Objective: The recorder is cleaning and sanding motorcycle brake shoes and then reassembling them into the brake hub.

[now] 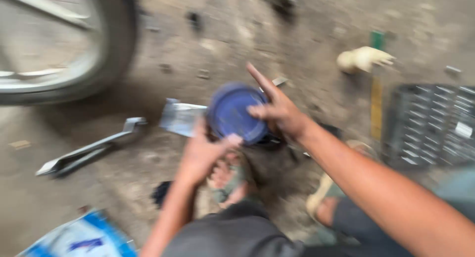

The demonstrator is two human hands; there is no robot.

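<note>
The picture is blurred by motion. A round blue lid or tin [232, 113] sits between both hands above the dirt floor. My left hand [204, 153] grips its lower left rim with thumb and fingers. My right hand [277, 108] lies on its right side, palm on the rim, with the index finger stretched up and away. A dark round object shows just under the lid's right edge. My sandalled foot [228, 180] is directly below the hands.
A wheel with tyre [106, 49] fills the top left. A long metal tool [89, 152] lies left; a silvery packet [180, 118] lies beside the lid. A dark plastic crate [430, 126] stands right, a pale glove [363, 59] beyond, a blue-white bag [81, 237] at bottom left.
</note>
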